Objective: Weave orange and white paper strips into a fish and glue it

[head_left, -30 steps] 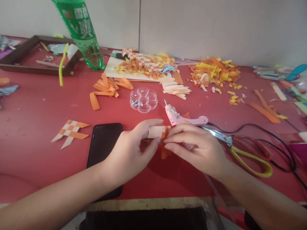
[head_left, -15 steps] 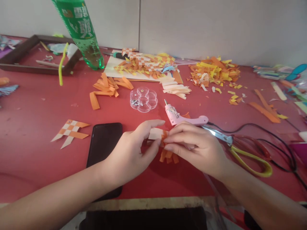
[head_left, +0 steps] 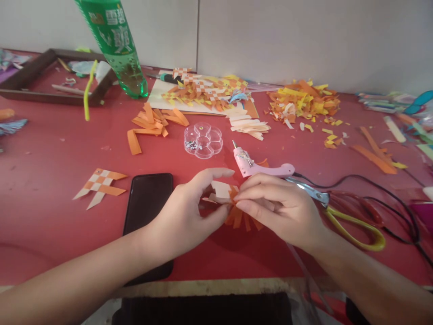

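Orange and cream paper strips (head_left: 222, 189), partly interlaced, are between my two hands over the red table. My left hand (head_left: 189, 212) has its thumb and fingers curved around the cream side of the strips, thumb against the lower edge. With fingertips pinched together, my right hand (head_left: 280, 203) grips the orange side. Several loose orange ends fan out below the fingers. The fingers hide part of the weave. On the left lies a checkered paper fish (head_left: 99, 185) in orange and cream, beside a black phone (head_left: 149, 198) that is partly under my left forearm.
A pink glue gun (head_left: 260, 167) and yellow-and-red-handled scissors (head_left: 355, 230) lie by my right hand. Behind are a clear flower-shaped tray (head_left: 203, 141), orange strips (head_left: 149, 122), cream strips (head_left: 248, 124), a scrap pile (head_left: 306, 101), a green bottle (head_left: 118, 49) and a dark frame (head_left: 40, 97).
The orange ends below the fingers have spread from a narrow bundle into a wider fan. The cream strips have tilted and separated somewhat. Both hands stay nearly in place.
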`<state>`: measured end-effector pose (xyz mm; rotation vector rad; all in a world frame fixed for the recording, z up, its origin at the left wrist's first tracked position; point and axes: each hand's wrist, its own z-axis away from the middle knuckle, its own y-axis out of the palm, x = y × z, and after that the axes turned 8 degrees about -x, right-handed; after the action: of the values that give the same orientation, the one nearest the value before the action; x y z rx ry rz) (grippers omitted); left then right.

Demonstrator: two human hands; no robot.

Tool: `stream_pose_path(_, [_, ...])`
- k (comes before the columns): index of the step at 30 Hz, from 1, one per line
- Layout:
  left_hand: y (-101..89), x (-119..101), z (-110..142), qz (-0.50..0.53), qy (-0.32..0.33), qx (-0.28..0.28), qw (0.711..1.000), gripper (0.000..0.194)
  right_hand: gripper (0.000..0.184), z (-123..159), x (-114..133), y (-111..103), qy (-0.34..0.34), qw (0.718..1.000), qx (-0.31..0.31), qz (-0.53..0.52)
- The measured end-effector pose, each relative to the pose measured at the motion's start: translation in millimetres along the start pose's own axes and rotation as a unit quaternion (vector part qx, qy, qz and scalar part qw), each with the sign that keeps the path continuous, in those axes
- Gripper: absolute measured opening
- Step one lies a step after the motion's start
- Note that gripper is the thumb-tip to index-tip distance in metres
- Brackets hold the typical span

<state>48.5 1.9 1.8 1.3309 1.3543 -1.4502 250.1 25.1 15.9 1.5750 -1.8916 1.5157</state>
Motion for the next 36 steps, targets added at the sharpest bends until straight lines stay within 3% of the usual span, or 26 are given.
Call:
stream_pose_path(7, [-1.5, -0.3, 0.0, 0.029, -0.02, 0.03, 0.999, 0.046, 0.009, 1.5, 0.4, -1.3, 0.009, 1.0, -0.012, 0.002])
stream_pose_path(15, [-1.7, -3.7, 0.9, 0.029, -0.012, 0.025, 0.999, 0.043, 0.009, 2.8, -0.4, -2.6, 0.028, 0.999, -0.034, 0.011])
stream_pose_path(22, [-1.8, -6.9, -1.2, 0.064, -0.032, 0.016, 0.997, 0.02, 0.008, 0.1, 0.7, -3.1, -0.066, 0.998, 0.011, 0.01])
stream_pose_path(27, [-2.2, -5.9, -2.9, 0.088, -0.068, -0.004, 0.994, 0.02, 0.007, 2.1, -3.3, -2.9, -0.117, 0.992, 0.005, 0.047])
stream_pose_path(31, [-3.3, -2.5, -4.7, 0.107, -0.102, 0.0, 0.989, 0.02, 0.027, 5.3, -7.4, -1.3, -0.155, 0.982, 0.027, 0.105])
stream_pose_path(36, [-3.2, 0.3, -4.2, 0.11, -0.07, -0.008, 0.991, 0.021, 0.026, 4.3, -6.1, -0.4, -0.164, 0.978, 0.002, 0.13])
